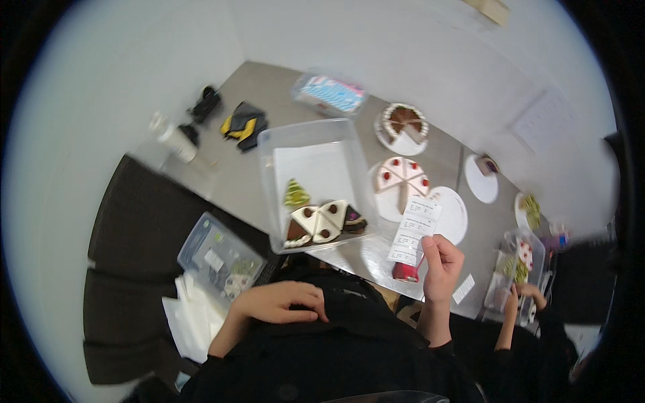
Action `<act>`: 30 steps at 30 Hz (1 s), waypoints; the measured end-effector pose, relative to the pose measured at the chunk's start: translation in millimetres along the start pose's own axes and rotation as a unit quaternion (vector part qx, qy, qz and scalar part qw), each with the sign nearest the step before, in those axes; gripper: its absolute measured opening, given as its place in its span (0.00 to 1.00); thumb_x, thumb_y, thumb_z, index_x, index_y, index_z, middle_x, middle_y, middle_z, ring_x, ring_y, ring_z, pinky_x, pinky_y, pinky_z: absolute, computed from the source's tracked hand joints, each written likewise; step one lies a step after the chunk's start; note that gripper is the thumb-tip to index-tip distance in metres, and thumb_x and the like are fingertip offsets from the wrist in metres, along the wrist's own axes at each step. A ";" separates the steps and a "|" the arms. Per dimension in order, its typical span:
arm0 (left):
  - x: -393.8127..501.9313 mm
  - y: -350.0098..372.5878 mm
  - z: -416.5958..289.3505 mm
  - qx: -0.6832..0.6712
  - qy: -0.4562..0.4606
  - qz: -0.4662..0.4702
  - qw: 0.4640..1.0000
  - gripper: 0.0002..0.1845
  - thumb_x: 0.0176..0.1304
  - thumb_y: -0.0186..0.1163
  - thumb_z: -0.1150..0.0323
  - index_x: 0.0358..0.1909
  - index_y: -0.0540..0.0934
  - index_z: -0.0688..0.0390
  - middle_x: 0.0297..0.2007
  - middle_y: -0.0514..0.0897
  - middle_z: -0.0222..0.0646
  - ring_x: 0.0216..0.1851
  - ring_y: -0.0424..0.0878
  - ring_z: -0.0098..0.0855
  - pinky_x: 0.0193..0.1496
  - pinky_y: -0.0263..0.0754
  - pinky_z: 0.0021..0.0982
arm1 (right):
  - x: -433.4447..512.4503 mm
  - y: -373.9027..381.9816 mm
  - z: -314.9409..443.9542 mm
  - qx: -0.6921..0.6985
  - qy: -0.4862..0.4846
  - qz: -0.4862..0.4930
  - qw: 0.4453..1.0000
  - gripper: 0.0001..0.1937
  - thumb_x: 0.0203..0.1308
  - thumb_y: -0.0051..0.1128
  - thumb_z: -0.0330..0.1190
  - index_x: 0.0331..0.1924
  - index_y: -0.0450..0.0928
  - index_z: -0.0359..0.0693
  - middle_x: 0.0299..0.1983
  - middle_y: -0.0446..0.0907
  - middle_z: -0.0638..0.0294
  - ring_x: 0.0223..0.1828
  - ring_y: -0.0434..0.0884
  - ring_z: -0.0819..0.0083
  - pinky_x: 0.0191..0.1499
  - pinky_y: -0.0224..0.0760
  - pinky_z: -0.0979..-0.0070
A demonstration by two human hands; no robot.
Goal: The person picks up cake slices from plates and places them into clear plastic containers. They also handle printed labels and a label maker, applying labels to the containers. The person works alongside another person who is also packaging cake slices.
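Note:
Between the thumb and fingers of my right hand [444, 264] is a strip of white printed labels [415, 229]. A small red object [406, 272] shows just below the strip; whether the hand touches it I cannot tell. My left hand [284, 302] holds nothing and rests before my dark top, thumb apart from the fingers. Ahead stands a clear plastic bin [364, 174] lined with white paper [315, 163]. Inside it are a green-and-white cake slice [296, 193], several white slices [322, 221], a brown slice [297, 233] and a dark slice [354, 220].
Behind the label strip lie a pink sliced cake [400, 174] and a white cake board [456, 216]. A chocolate cake [403, 123] stands farther back. At right, another person's hands [524, 292] work at a clear bin [536, 252]. A lidded bin [214, 257] sits at left.

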State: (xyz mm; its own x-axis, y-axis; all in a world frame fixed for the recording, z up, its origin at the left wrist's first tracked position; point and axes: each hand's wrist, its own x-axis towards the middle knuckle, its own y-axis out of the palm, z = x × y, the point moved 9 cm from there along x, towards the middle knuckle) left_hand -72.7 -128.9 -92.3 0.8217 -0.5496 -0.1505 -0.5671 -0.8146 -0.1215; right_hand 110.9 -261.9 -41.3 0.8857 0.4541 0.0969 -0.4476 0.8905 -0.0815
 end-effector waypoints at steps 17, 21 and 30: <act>-84.8 -58.1 22.4 -0.182 0.018 -0.520 0.834 0.13 0.70 0.51 0.63 0.40 0.76 0.64 0.26 0.73 0.25 0.30 0.68 0.18 0.34 0.65 0.22 | -25.7 187.1 -11.1 -0.086 0.007 0.370 0.925 0.10 0.62 0.56 0.31 0.31 0.80 0.30 0.20 0.78 0.63 0.22 0.74 0.83 0.27 0.66 0.81; -121.6 -56.2 84.8 -0.111 -0.052 -0.490 0.863 0.14 0.68 0.49 0.62 0.37 0.79 0.63 0.26 0.76 0.29 0.29 0.71 0.21 0.35 0.69 0.24 | -31.0 215.6 -36.8 -0.140 0.055 0.401 0.904 0.10 0.61 0.56 0.32 0.30 0.79 0.31 0.20 0.78 0.63 0.21 0.73 0.82 0.27 0.66 0.80; -379.3 125.4 440.9 -0.109 -0.713 -0.628 0.291 0.30 0.64 0.47 0.48 0.50 0.76 0.67 0.51 0.77 0.55 0.58 0.72 0.48 0.61 0.63 0.43 | -46.0 278.0 -58.2 -0.182 0.036 0.436 0.881 0.09 0.60 0.57 0.31 0.35 0.81 0.32 0.21 0.79 0.61 0.23 0.75 0.80 0.27 0.68 0.80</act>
State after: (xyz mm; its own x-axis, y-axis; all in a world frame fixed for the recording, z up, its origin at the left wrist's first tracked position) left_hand -480.1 59.0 -483.0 -0.5753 0.7168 -0.3939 0.2752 -0.2839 -0.9185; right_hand -47.1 -37.0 -126.1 0.2371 0.9458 -0.2221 -0.9036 0.1307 -0.4079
